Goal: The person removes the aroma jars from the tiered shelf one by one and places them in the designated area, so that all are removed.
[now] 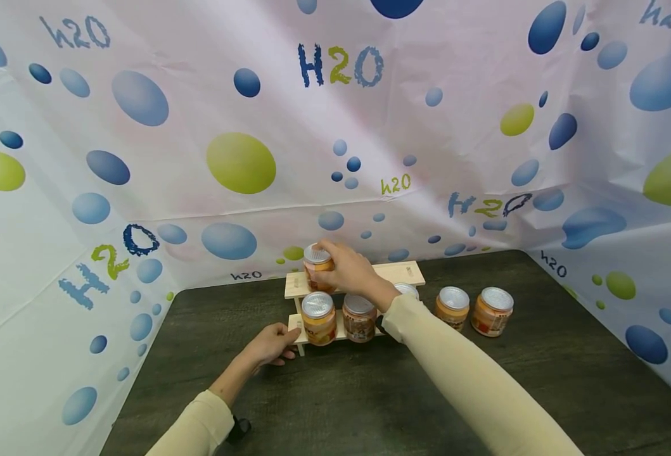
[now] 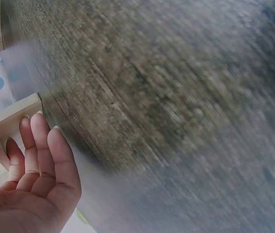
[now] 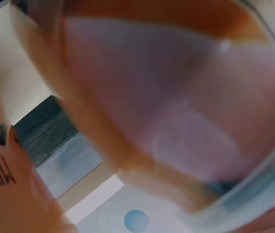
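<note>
A pale wooden two-step stand [image 1: 403,272] stands on the dark table. At its upper left end my right hand [image 1: 349,269] grips an orange jar with a silver lid [image 1: 319,280]; that jar fills much of the right wrist view, blurred. My left hand [image 1: 272,345] holds the left end of the lower step, thumb on top. In the left wrist view its curled fingers [image 2: 39,155] lie against the wooden edge [image 2: 18,110]. On the lower step stand a yellow-orange jar [image 1: 319,326] and a browner jar [image 1: 360,323]. My right arm partly hides another jar [image 1: 406,289].
To the right of the stand, two more lidded jars [image 1: 452,307] [image 1: 492,311] rest on the dark wood-grain table [image 1: 335,399]. A white sheet [image 1: 187,158] printed with blue and green spots rises behind the table and along both sides.
</note>
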The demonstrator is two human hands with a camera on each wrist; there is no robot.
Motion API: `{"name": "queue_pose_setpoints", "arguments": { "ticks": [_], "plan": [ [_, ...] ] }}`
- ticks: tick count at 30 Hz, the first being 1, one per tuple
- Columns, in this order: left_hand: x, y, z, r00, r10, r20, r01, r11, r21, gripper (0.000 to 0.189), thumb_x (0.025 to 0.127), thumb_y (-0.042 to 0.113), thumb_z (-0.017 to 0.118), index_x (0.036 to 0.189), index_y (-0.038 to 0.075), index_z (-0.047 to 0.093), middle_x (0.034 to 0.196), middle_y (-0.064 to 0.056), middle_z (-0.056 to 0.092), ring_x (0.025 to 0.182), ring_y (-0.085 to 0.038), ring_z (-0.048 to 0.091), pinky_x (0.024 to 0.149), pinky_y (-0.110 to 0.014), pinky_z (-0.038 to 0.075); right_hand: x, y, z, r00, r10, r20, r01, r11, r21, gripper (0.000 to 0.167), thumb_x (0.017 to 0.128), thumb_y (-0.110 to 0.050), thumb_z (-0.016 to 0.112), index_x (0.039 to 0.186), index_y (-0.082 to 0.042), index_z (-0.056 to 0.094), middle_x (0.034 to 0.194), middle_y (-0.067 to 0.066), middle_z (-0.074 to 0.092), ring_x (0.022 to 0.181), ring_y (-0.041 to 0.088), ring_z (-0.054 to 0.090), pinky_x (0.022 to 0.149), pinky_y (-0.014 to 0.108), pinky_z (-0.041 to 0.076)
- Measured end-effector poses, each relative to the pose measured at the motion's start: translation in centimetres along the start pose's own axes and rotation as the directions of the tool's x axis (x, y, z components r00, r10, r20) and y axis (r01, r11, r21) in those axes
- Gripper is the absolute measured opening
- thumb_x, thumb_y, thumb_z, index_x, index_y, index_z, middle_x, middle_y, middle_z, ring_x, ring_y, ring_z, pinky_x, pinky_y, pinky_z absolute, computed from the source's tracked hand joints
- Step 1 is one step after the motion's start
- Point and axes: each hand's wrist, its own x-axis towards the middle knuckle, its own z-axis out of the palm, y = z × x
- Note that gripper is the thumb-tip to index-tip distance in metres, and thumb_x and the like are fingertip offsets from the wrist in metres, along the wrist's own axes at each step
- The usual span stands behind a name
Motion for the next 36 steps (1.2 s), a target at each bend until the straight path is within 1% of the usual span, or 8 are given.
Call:
{"name": "queue_pose_setpoints", "arguments": {
  "ticks": [9, 14, 19, 25, 27, 32, 36],
  "plan": [
    [0.1, -0.1, 0.2, 1.0, -0.005, 0.002, 0.005, 1.0, -0.006, 0.031, 0.106, 0.035, 0.051, 0.097, 0.005, 0.057, 0.095, -0.011, 0.067, 0.08, -0.019, 0.067, 0.066, -0.036, 0.055, -0.4, 0.1, 0.0, 1.0, 0.002, -0.021, -0.002, 1.0, 0.019, 0.052, 0.094, -0.039, 0.071, 0.14, -0.027, 0.051, 0.137, 0.008, 0.057, 0.118, 0.028, 0.06, 0.088, 0.049, 0.053],
    [0.2, -0.2, 0.2, 1.0, -0.007, 0.009, 0.007, 1.0, -0.007, 0.031, 0.106, 0.035, 0.051, 0.097, 0.005, 0.057, 0.096, -0.01, 0.066, 0.081, -0.019, 0.068, 0.066, -0.035, 0.055, -0.6, 0.4, -0.7, 0.999, 0.003, -0.033, -0.002, 0.999, 0.037, 0.053, 0.094, -0.038, 0.07, 0.142, -0.025, 0.05, 0.138, 0.008, 0.058, 0.118, 0.028, 0.061, 0.091, 0.05, 0.052],
    [0.2, -0.2, 0.1, 1.0, -0.005, 0.012, 0.006, 1.0, -0.011, 0.031, 0.106, 0.034, 0.052, 0.097, 0.005, 0.056, 0.097, -0.011, 0.066, 0.082, -0.02, 0.067, 0.067, -0.036, 0.055, -0.8, 1.0, -2.2, 1.0, -0.014, -0.027, 0.017, 0.996, 0.085, 0.058, 0.096, -0.034, 0.069, 0.147, -0.022, 0.046, 0.142, 0.012, 0.054, 0.121, 0.031, 0.06, 0.095, 0.049, 0.052],
    [0.2, -0.2, 0.0, 1.0, -0.008, 0.009, 0.008, 1.0, -0.008, 0.031, 0.106, 0.034, 0.052, 0.096, 0.005, 0.056, 0.098, -0.011, 0.067, 0.082, -0.019, 0.068, 0.067, -0.035, 0.055, -1.7, 2.1, -4.6, 0.999, -0.014, -0.034, 0.018, 0.99, 0.137, 0.058, 0.096, -0.033, 0.068, 0.149, -0.021, 0.044, 0.146, 0.014, 0.048, 0.118, 0.031, 0.058, 0.091, 0.048, 0.051],
    [0.2, -0.2, 0.0, 1.0, -0.012, 0.009, 0.012, 1.0, -0.01, 0.031, 0.105, 0.035, 0.052, 0.096, 0.006, 0.055, 0.098, -0.011, 0.067, 0.082, -0.019, 0.068, 0.067, -0.034, 0.055, -2.0, 2.5, -5.4, 0.999, -0.022, -0.038, 0.029, 0.983, 0.181, 0.058, 0.097, -0.031, 0.068, 0.148, -0.02, 0.044, 0.145, 0.013, 0.049, 0.117, 0.03, 0.058, 0.091, 0.046, 0.051],
    [0.1, -0.1, 0.1, 1.0, -0.013, 0.009, 0.013, 1.0, -0.011, 0.031, 0.106, 0.035, 0.051, 0.096, 0.005, 0.055, 0.098, -0.011, 0.066, 0.081, -0.018, 0.067, 0.067, -0.034, 0.055, -2.9, 3.3, -7.4, 0.998, -0.021, -0.063, 0.036, 0.968, 0.247, 0.057, 0.097, -0.024, 0.068, 0.148, -0.019, 0.043, 0.138, 0.016, 0.052, 0.113, 0.032, 0.059, 0.087, 0.044, 0.053],
    [0.1, -0.3, 0.1, 1.0, -0.014, 0.003, 0.014, 1.0, -0.01, 0.031, 0.106, 0.034, 0.051, 0.095, 0.006, 0.055, 0.097, -0.011, 0.067, 0.08, -0.018, 0.067, 0.067, -0.034, 0.054, -3.6, 3.6, -8.9, 0.996, -0.005, -0.091, 0.026, 0.974, 0.226, 0.059, 0.097, -0.025, 0.068, 0.149, -0.019, 0.042, 0.136, 0.015, 0.053, 0.107, 0.031, 0.06, 0.079, 0.039, 0.054]
  ]
}}
